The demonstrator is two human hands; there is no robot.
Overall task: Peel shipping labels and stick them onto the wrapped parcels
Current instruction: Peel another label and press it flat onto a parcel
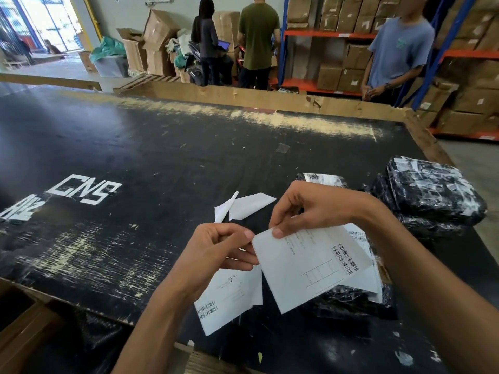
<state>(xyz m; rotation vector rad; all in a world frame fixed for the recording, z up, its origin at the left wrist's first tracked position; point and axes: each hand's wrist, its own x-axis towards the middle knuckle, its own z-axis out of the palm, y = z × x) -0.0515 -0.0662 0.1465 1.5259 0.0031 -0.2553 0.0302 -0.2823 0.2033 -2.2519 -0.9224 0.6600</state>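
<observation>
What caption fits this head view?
Both hands, left hand and right hand, pinch a shipping label at its corner above wrapped parcels.

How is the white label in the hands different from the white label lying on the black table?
The white label held by both hands is lifted and tilted; the white label lying on the black table rests flat, untouched. The held one partly covers a black wrapped parcel; the lying one sits on bare table. Both are white paper with barcodes.
</observation>
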